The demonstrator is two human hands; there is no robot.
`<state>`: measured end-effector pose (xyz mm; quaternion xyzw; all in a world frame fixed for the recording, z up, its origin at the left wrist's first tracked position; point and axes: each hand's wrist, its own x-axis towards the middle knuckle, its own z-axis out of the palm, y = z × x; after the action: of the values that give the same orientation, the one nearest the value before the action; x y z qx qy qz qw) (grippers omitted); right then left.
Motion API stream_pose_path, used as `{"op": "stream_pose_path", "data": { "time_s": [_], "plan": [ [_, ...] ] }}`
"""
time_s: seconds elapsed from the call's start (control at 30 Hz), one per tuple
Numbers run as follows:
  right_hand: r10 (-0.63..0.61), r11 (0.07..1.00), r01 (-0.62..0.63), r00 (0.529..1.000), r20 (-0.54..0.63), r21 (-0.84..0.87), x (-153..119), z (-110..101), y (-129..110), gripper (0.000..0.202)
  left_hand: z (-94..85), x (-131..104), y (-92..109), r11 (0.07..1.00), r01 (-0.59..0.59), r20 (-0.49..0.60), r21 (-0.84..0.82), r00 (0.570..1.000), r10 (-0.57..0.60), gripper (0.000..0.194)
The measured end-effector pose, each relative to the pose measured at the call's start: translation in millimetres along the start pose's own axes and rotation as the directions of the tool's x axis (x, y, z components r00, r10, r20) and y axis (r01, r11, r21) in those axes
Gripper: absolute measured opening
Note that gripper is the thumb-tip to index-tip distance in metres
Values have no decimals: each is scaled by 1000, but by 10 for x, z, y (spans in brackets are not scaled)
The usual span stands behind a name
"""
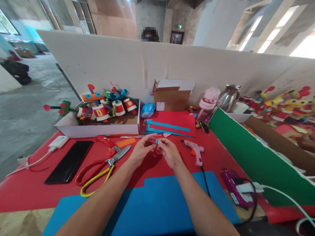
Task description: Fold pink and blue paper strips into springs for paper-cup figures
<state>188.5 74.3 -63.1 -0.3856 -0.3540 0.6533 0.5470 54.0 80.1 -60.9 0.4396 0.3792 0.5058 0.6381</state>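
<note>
Smooth blue sheets (159, 203) and long-bladed metal scissors (117, 157) lie on the red tabletop (152, 170). Above it, the right hand (169, 152) pinches a tiny blue piece (157, 141) between thumb and fingertips; the left hand (142, 149) curves loosely alongside — whether it grips too, I cannot tell.
</note>
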Motion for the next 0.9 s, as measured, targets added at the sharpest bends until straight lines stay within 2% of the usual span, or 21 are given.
{"op": "stream_pose_path", "data": {
  "time_s": [0.07,0.13,0.23,0.33,0.4,0.47,0.57,0.67,0.77,0.9],
  "plan": [
    [-147,979,139,988,-44,-153,-1,4,-33,23,-14,-2,23,998,13,9,-63,1000,-12,46],
    [-257,925,237,966,-29,-297,-10,6,-64,21,-16,-5,43,994,40,-10,-98,999,-41,38],
    [-341,838,317,940,27,-443,-35,2,-89,16,5,-13,60,991,80,-18,-106,996,-82,33],
    [-370,792,358,926,77,-494,-53,1,-77,15,23,-10,56,996,68,-26,-65,997,-69,32],
    [-356,807,356,930,93,-471,-49,4,-54,19,18,2,51,999,39,-51,-21,998,-40,31],
    [-305,866,311,949,79,-391,-32,6,-31,28,1,17,52,1000,-2,-76,29,997,4,29],
    [-141,965,142,990,21,-221,-2,-2,-14,31,-26,30,67,991,-57,-91,121,994,68,23],
    [3,992,-4,1000,-4,-123,11,-22,-17,35,-32,26,85,958,-112,-69,263,989,135,18],
    [11,993,-13,1000,-21,-119,11,-37,-21,33,-14,17,93,920,-160,-34,358,982,184,15],
    [-4,987,-2,999,-40,-158,14,-45,-22,28,6,13,100,908,-188,-22,374,977,211,16]
  ]
}}
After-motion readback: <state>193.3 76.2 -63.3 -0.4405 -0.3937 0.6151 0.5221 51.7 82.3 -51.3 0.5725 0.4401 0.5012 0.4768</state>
